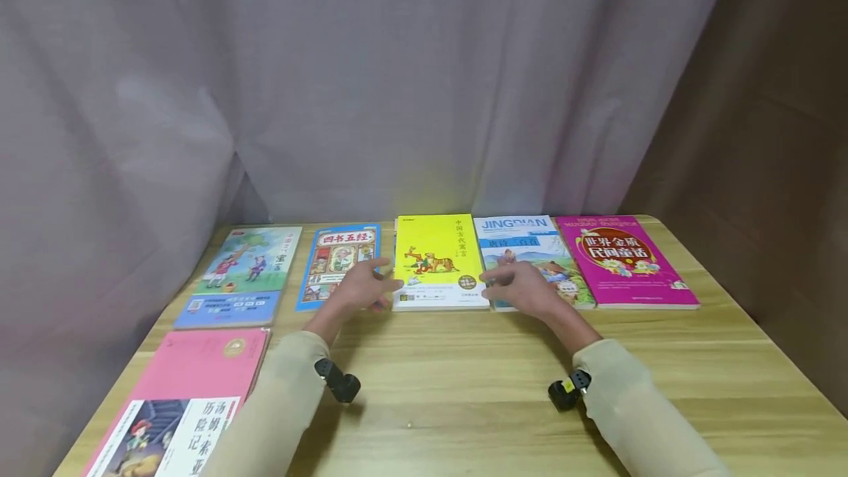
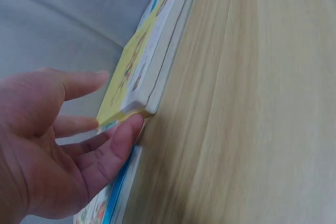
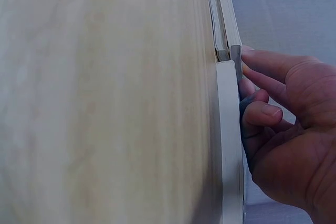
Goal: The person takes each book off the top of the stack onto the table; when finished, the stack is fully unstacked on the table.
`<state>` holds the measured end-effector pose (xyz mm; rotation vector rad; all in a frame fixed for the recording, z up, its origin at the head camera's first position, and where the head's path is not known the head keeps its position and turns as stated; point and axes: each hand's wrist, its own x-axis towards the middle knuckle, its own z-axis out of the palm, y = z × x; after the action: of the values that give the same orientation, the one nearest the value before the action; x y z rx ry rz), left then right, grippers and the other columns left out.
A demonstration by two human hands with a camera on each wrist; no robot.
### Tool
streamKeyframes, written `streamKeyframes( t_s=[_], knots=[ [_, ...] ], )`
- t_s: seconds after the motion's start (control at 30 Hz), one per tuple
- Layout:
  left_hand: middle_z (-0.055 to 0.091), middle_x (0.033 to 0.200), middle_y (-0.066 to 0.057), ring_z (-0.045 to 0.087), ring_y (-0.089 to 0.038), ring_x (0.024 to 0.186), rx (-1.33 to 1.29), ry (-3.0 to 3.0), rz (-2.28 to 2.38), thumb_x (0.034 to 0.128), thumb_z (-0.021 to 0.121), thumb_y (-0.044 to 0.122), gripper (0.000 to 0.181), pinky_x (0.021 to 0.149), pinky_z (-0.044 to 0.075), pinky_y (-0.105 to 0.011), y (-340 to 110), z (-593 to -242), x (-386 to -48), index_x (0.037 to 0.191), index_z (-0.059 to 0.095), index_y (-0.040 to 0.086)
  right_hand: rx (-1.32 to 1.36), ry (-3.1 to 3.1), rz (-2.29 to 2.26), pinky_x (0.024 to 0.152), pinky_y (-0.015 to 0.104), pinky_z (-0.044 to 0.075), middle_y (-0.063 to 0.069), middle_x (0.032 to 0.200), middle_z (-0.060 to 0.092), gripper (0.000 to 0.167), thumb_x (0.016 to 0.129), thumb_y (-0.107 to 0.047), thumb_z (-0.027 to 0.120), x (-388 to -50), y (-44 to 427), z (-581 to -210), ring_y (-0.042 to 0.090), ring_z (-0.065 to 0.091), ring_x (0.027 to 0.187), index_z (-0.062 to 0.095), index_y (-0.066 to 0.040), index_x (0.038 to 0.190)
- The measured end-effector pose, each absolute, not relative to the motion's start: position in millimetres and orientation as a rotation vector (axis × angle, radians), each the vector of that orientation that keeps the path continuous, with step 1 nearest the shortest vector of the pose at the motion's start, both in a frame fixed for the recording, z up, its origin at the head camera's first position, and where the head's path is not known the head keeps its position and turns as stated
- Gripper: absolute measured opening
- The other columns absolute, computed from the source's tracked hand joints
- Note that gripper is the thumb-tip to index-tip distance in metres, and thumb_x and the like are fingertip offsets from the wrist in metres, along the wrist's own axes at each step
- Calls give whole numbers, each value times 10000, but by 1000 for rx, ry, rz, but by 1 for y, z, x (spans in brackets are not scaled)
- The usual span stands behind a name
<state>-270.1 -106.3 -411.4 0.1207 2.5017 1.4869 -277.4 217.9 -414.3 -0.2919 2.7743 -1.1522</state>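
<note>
A yellow picture-covered book lies in the middle of the back row, on top of another book whose page edge shows in the left wrist view. My left hand touches its left edge with extended fingertips, the thumb raised above the cover. At the opposite edge, my right hand touches it with the fingertips, other fingers bent over the blue-and-white book. The blue book sits beside and partly under my left hand. Neither hand wraps round a book.
A magenta book lies at the right end of the row. On the left are a green-and-blue book and, nearer, a pink book. A grey curtain hangs behind the wooden table.
</note>
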Motion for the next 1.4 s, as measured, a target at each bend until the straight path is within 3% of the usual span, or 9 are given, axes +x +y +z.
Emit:
streamKeyframes(
  t_s=[0.1,0.27,0.37,0.5,0.6,0.8,1.1,1.3,1.4],
  knots=[
    [693,1293,-239,629,-126,584,116,2536,1464,960,792,209,814,559,605,-265,-100,-415,-272,1638,366,56,-298,2772,-1154,1321,571,217,284,1646,371,367,955,-192,776,-278,218,-415,451,250,1592,751,-47,1292],
    [707,850,-85,536,-133,498,115,2618,1372,883,880,249,904,450,439,-226,-89,-421,-279,1638,398,124,-283,2774,-1147,1325,568,204,276,1656,356,366,960,-198,773,-278,218,-414,443,239,1598,751,-52,1295],
    [645,722,-56,502,-129,467,126,2674,1280,868,895,283,933,442,373,-223,-87,-423,-280,1641,395,136,-263,2775,-1136,1324,565,216,267,1654,370,367,961,-204,772,-278,217,-415,437,247,1598,752,-62,1298],
    [692,806,-109,521,-134,469,121,2714,1189,874,887,295,965,457,388,-225,-87,-420,-279,1655,353,107,-284,2781,-1125,1312,583,236,277,1642,385,377,950,-219,779,-278,216,-416,460,263,1586,755,-64,1294],
    [692,838,-108,546,-147,493,110,2710,1164,878,884,279,890,459,406,-224,-87,-416,-278,1622,424,114,-313,2784,-1138,1307,594,238,290,1609,430,387,938,-220,792,-278,216,-416,470,276,1578,757,-56,1286],
    [664,709,-77,579,-150,524,77,2714,1081,887,876,276,654,468,410,-206,-87,-411,-280,1419,599,15,-372,2796,-1191,1319,576,220,276,1321,698,390,938,-181,794,-279,220,-419,452,324,1564,744,-14,1287],
    [628,648,-53,574,-139,520,37,2696,1071,887,876,244,563,456,413,-187,-87,-410,-283,1323,631,-15,-335,2781,-1184,1305,560,265,280,1589,462,398,944,-197,771,-280,221,-419,441,326,1565,741,-22,1300],
    [619,624,-50,539,-127,495,18,2676,1126,885,876,230,716,450,383,-196,-85,-409,-282,1473,551,-19,-328,2766,-1182,1314,547,235,276,1618,418,397,954,-186,752,-278,222,-418,436,287,1581,730,-14,1311],
    [691,797,-110,545,-126,509,-1,2667,1195,881,877,200,820,466,412,-197,-86,-409,-281,1562,463,6,-369,2760,-1191,1307,555,243,290,1580,464,398,946,-163,765,-277,221,-417,453,286,1575,728,11,1302]
  ],
)
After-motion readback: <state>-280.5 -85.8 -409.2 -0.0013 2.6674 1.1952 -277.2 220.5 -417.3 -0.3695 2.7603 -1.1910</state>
